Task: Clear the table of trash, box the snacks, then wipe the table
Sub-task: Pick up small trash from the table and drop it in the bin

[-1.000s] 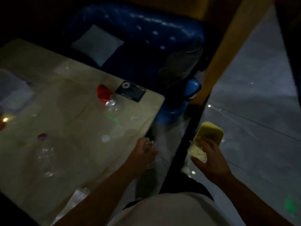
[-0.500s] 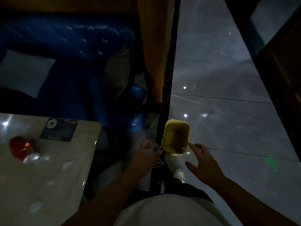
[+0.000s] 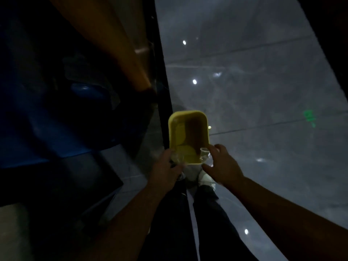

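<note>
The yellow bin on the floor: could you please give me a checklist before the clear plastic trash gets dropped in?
1. yellow bin mouth open and facing up: ok.
2. left hand grips the crumpled clear plastic at the near rim: ok.
3. right hand at the rim, clear piece by its fingertips: ok.
4. Trash fully over the opening: not ok, it straddles the rim.
5. Room left inside bin: cannot tell, too dark.

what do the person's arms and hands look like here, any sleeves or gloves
Both forearms are bare to the bottom edge of the picture, with no sleeve showing. The left hand and right hand wear no gloves. No watch, ring or band can be made out, though the light is dim.
</note>
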